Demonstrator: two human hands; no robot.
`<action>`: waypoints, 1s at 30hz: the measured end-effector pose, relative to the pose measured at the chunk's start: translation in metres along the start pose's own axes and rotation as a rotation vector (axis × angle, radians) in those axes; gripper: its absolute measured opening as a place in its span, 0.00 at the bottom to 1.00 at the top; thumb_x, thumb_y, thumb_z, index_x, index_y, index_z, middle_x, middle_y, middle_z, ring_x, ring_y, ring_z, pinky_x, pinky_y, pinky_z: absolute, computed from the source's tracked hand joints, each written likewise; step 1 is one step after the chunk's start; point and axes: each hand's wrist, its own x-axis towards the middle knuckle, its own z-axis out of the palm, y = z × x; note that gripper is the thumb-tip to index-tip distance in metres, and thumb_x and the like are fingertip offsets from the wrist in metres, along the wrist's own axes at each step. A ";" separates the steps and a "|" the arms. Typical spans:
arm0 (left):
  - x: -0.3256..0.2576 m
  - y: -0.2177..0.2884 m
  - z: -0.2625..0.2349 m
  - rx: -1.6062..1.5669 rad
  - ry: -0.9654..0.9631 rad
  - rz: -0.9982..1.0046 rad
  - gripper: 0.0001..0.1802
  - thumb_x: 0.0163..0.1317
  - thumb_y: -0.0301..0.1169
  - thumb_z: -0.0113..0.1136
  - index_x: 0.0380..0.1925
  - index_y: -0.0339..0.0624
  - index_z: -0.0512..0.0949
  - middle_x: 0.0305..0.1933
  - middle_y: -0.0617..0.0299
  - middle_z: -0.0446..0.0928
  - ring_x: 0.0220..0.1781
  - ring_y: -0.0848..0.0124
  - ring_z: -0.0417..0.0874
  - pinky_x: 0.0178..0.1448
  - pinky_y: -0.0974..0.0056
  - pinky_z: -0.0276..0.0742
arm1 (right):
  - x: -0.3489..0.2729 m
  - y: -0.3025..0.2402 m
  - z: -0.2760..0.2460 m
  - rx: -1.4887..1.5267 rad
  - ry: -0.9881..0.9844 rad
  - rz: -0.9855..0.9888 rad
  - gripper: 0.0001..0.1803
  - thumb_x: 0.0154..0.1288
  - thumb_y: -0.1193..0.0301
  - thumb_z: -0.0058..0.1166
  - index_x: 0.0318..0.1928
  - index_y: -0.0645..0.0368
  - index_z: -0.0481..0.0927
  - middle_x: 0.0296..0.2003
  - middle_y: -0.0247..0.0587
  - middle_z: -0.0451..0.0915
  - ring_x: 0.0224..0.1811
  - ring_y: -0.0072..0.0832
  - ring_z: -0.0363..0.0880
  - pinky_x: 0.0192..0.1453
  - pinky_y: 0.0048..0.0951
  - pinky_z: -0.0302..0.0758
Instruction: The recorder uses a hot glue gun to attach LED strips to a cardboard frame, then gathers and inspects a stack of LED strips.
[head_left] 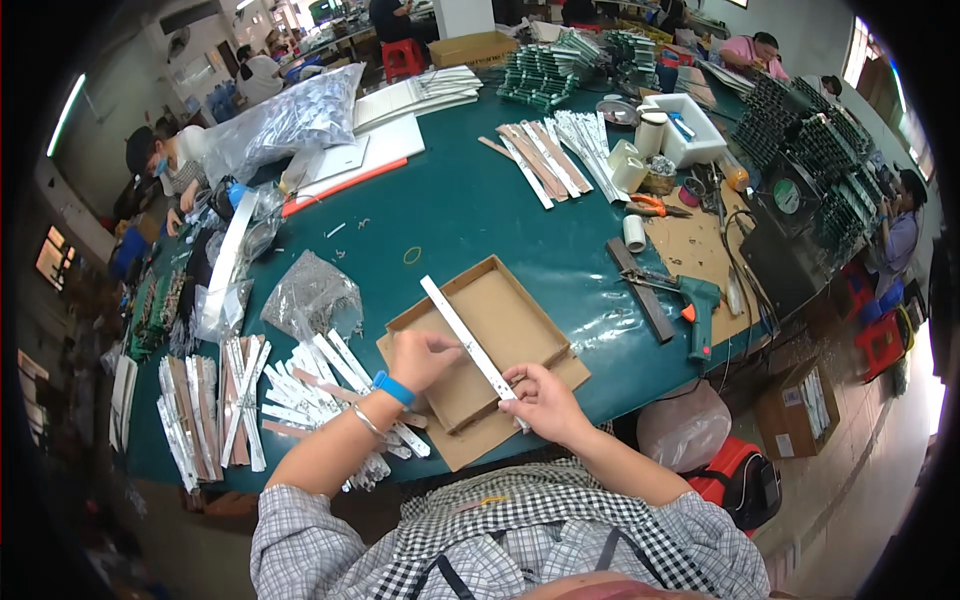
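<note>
A long, narrow white strip (pixel 478 357) with small dark spots lies slantwise above a shallow brown cardboard tray (pixel 507 312). My right hand (pixel 545 402) grips the strip near its lower end, thumb and fingers closed on it. My left hand (pixel 424 360), with a blue band and a bangle at the wrist, is over the tray's left side. Its thumb and fingertips are pinched together close to the strip's middle; whatever they hold is too small to make out. Under the tray is a flat cardboard sheet (pixel 468 452). Loose strips (pixel 325 385) are heaped just left of my left forearm.
More strips (pixel 215 410) lie far left, beside a clear plastic bag (pixel 315 295). At right are a green glue gun (pixel 700 315), a dark bar (pixel 640 290) and orange-handled pliers (pixel 655 207). Strip bundles (pixel 545 160) and a white foam box (pixel 690 135) stand farther back. Co-workers sit around.
</note>
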 end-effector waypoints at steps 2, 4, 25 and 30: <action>-0.003 0.038 -0.010 0.037 0.001 -0.049 0.08 0.52 0.30 0.70 0.31 0.39 0.87 0.27 0.55 0.85 0.28 0.73 0.85 0.36 0.68 0.81 | -0.004 -0.001 -0.004 0.043 0.041 -0.020 0.21 0.61 0.80 0.60 0.53 0.61 0.69 0.28 0.34 0.79 0.22 0.17 0.75 0.23 0.21 0.71; -0.001 0.032 -0.019 0.029 -0.015 0.013 0.08 0.52 0.29 0.70 0.31 0.38 0.87 0.28 0.56 0.85 0.28 0.75 0.85 0.35 0.69 0.80 | -0.007 -0.010 -0.004 0.037 0.061 -0.006 0.21 0.61 0.81 0.60 0.54 0.62 0.69 0.28 0.36 0.80 0.23 0.18 0.76 0.23 0.20 0.72; -0.147 0.050 -0.131 0.027 0.452 0.080 0.08 0.53 0.17 0.68 0.35 0.33 0.85 0.37 0.57 0.86 0.39 0.74 0.84 0.45 0.71 0.79 | -0.021 -0.049 0.049 -0.055 -0.089 -0.108 0.21 0.63 0.82 0.59 0.55 0.65 0.70 0.32 0.41 0.84 0.27 0.15 0.78 0.30 0.15 0.74; -0.214 0.001 -0.167 0.242 0.625 -0.024 0.14 0.52 0.14 0.64 0.40 0.36 0.85 0.42 0.55 0.85 0.44 0.67 0.85 0.50 0.67 0.79 | 0.017 -0.041 0.091 -0.159 -0.260 -0.065 0.19 0.64 0.78 0.59 0.55 0.65 0.72 0.32 0.39 0.84 0.30 0.14 0.77 0.33 0.16 0.71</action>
